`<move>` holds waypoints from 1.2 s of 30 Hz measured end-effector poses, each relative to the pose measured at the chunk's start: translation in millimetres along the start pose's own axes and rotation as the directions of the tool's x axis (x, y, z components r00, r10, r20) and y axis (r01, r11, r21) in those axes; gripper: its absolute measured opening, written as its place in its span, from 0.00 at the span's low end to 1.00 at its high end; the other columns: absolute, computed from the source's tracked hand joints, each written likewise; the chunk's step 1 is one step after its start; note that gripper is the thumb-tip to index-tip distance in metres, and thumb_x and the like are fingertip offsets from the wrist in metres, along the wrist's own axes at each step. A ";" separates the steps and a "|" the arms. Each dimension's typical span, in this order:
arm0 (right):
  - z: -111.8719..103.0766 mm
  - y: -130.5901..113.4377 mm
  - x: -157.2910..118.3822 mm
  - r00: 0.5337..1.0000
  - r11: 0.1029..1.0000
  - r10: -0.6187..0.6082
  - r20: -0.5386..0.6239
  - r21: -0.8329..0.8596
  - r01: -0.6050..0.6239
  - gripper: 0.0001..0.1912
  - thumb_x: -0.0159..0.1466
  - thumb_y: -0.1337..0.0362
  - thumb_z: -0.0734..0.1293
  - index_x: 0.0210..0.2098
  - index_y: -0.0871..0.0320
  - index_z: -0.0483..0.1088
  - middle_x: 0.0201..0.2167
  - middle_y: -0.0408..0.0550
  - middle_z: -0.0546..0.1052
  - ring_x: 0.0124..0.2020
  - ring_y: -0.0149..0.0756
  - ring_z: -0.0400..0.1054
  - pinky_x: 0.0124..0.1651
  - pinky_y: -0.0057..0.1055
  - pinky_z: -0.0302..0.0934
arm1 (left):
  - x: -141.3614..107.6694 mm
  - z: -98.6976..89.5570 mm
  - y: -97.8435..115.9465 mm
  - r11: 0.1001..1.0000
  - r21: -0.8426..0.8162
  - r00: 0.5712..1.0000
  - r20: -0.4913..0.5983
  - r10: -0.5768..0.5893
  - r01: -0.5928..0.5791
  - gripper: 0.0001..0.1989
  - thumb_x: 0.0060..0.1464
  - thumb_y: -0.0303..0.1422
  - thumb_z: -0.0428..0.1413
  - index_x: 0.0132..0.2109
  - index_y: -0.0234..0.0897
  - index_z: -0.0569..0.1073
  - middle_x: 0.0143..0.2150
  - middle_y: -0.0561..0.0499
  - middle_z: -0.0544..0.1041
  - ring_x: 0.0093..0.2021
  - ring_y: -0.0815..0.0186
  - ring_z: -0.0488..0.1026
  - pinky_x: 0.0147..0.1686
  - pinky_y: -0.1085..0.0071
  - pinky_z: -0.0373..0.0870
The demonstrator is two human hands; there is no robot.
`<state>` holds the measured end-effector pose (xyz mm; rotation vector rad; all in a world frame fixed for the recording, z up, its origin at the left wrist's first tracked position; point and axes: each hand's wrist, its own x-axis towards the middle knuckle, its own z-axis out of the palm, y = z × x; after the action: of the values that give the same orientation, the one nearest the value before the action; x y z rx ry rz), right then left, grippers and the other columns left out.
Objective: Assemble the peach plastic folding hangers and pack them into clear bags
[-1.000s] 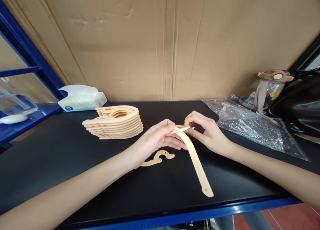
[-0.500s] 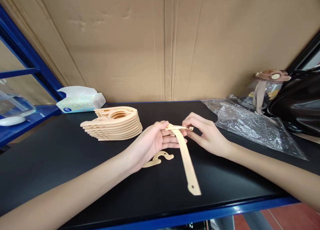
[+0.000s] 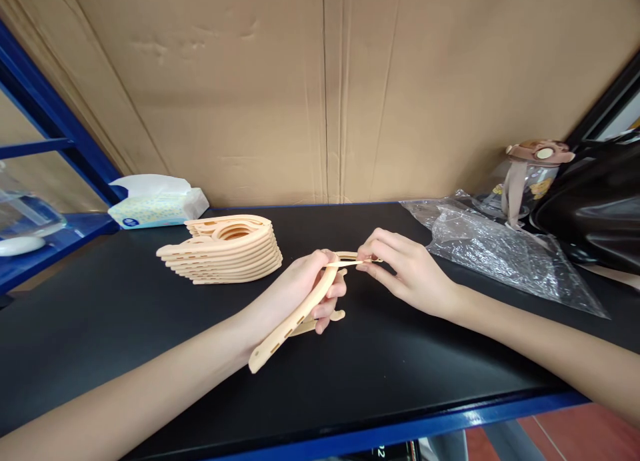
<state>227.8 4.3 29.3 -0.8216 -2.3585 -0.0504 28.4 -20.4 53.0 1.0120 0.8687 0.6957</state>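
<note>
My left hand [image 3: 306, 274] is closed around a beige plastic folding hanger [image 3: 293, 319], whose slotted arm slants down toward me across the wrist. My right hand [image 3: 405, 264] pinches the thin far part of the same hanger between thumb and fingers. Under my left hand, another beige hanger part [image 3: 339, 315] lies on the black table, mostly hidden by the fingers. Left of my hands stands a neat stack of matching beige folding hangers [image 3: 230, 253].
Behind the stack is a tissue pack [image 3: 157, 204]. A crumpled clear plastic bag [image 3: 505, 251] lies at right, with a strapped drink bottle [image 3: 537, 174] and a black bag [image 3: 595, 207] beyond it. Cardboard [image 3: 250, 94] closes off the back; a blue frame [image 3: 43, 107] stands left.
The hanger has turned in my hands: its long arm, which pointed down to the right, now points down to the left. My left fingers have curled around it.
</note>
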 end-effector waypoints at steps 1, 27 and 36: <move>0.3 0.3 0.2 1.000 1.000 -0.001 0.008 -0.026 0.001 0.07 0.69 0.66 0.57 0.38 0.57 0.65 0.35 0.47 0.70 0.33 0.33 0.63 0.37 0.33 0.58 | 0.2 -1.1 -0.8 1.000 0.017 1.000 0.007 -0.008 0.008 0.14 0.61 0.38 0.45 0.28 0.38 0.61 0.18 0.60 0.62 0.10 0.78 0.50 0.10 0.80 0.58; 6.2 7.2 0.1 0.953 0.792 0.295 0.070 0.540 -0.285 0.08 0.62 0.58 0.67 0.37 0.56 0.68 0.33 0.43 0.77 0.34 0.34 0.71 0.42 0.35 0.65 | -5.7 -11.0 -14.1 0.144 0.956 0.869 0.160 0.469 -0.255 0.10 0.62 0.38 0.48 0.42 0.42 0.72 0.16 0.58 0.63 0.17 0.67 0.61 0.21 0.74 0.48; 5.0 6.7 2.5 0.891 0.481 0.367 0.267 0.765 -0.427 0.15 0.60 0.60 0.69 0.42 0.55 0.61 0.30 0.41 0.77 0.33 0.32 0.72 0.42 0.34 0.64 | -1.2 -11.3 -13.4 -0.014 0.971 0.866 0.218 0.449 -0.237 0.16 0.60 0.35 0.51 0.24 0.37 0.60 0.19 0.58 0.66 0.19 0.70 0.63 0.21 0.75 0.47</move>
<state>227.3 12.1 25.7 -0.8451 -1.8244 1.2047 19.4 -21.6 38.0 2.6134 1.2803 0.5129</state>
